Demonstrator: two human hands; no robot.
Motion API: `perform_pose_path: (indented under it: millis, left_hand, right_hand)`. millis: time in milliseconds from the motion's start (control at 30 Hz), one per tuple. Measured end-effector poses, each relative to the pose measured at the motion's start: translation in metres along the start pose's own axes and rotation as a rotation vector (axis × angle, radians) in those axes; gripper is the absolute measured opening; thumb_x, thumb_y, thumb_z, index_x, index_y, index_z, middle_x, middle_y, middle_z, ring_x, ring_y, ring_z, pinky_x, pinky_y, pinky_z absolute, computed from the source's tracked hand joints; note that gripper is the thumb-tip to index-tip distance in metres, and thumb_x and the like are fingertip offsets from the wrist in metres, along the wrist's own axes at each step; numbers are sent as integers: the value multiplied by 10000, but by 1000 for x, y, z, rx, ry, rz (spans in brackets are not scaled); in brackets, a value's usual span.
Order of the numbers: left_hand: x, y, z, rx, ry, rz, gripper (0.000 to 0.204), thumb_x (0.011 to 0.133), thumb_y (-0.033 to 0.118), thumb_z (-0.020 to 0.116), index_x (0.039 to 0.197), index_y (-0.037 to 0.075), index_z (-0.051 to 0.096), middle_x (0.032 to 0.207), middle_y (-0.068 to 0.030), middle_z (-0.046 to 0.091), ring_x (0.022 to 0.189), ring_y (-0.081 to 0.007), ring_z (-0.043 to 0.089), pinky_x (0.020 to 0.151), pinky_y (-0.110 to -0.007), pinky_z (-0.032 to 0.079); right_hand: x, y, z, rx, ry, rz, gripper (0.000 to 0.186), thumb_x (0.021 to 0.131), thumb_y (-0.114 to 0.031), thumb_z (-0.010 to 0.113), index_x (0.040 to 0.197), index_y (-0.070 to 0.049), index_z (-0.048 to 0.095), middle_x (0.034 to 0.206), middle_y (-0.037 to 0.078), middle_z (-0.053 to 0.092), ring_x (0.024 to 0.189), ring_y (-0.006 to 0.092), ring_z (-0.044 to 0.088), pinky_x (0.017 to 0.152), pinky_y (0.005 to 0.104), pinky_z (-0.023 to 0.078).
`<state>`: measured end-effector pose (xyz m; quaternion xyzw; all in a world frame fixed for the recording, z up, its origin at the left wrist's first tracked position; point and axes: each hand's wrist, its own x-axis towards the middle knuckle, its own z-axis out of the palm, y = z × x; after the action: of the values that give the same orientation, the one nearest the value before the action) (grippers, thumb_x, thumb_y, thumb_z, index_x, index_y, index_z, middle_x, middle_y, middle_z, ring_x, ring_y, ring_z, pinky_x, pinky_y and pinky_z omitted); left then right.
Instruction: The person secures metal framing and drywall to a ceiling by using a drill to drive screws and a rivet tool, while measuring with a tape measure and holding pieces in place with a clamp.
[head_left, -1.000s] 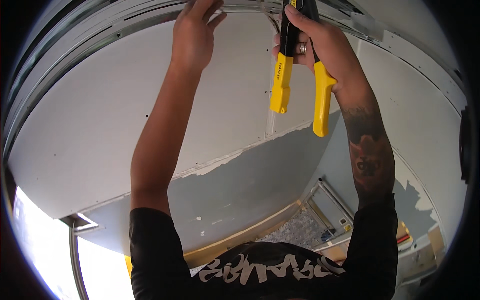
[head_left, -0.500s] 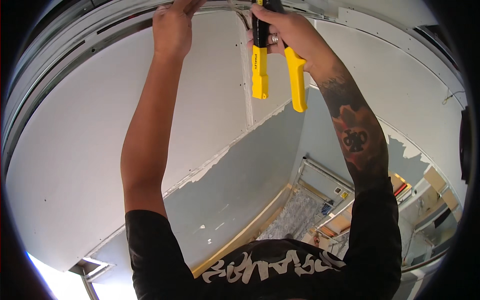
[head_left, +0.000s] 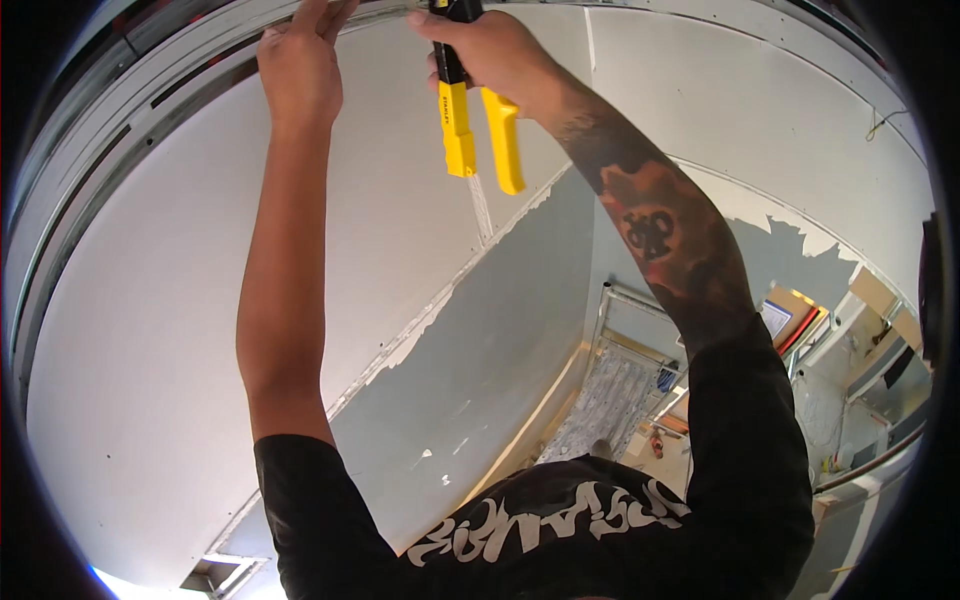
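1. A person reaches both arms up to a curved metal track point(head_left: 150, 110) at the top of a white wall point(head_left: 180, 330).
2. The right hand point(head_left: 495, 50) is closed around a hand tool point(head_left: 470, 120), gripping it near the top, right of the left hand.
3. The left hand point(head_left: 300, 55) is raised with fingers extended, touching the track; it holds nothing visible.
4. The tool has a black upper body and two yellow handles hanging down, close together, the right one slightly longer.
5. The tool's head is cut off by the upper edge.
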<state>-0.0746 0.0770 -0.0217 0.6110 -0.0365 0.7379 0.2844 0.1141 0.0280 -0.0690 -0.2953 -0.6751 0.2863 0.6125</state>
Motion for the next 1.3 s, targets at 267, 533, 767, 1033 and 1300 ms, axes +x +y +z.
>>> perform_pose_path:
  millis: [267, 533, 767, 1033, 1300]
  left_hand:
    - [-76, -43, 9, 415, -44, -334, 674, 1019, 491, 461, 1375, -81, 436, 1261, -165, 582, 1204, -271, 544, 1065, -386, 391]
    - [-147, -58, 29, 396, -103, -599, 587, 1017, 579, 399, 935, 25, 573, 723, -45, 506, 645, -127, 549, 553, -288, 544]
    - [-152, -51, 48, 297, 23, -569, 622, 1012, 597, 385, 1056, 8, 580, 786, -55, 526, 665, -135, 563, 576, -299, 564]
    - [-148, -54, 25, 392, 13, -660, 705, 987, 637, 394, 1185, -16, 575, 919, -88, 545, 746, -179, 574, 603, -316, 576]
    - [-149, -43, 59, 224, 52, -619, 669, 995, 618, 401, 1094, -18, 585, 885, -70, 539, 737, -153, 545, 597, -313, 574]
  right_hand:
    - [15, 17, 14, -46, 194, -37, 445, 894, -391, 712, 739, 12, 603, 630, 70, 617, 597, 165, 654, 559, 319, 541]
    - [10, -16, -25, 130, -225, 151, 338, 891, -361, 714, 908, -35, 628, 674, 67, 595, 568, 157, 595, 556, 329, 508]
    - [-8, 5, 6, 30, 15, 119, 358, 860, -322, 756, 802, 7, 627, 753, 60, 642, 665, 154, 620, 623, 298, 519]
    - [-7, -35, -10, 102, -154, 114, 358, 884, -335, 732, 961, 6, 657, 783, 65, 654, 767, 161, 672, 685, 317, 545]
    - [1, -1, 12, -131, 29, 62, 357, 888, -330, 725, 971, 11, 660, 823, 70, 664, 770, 170, 673, 713, 303, 542]
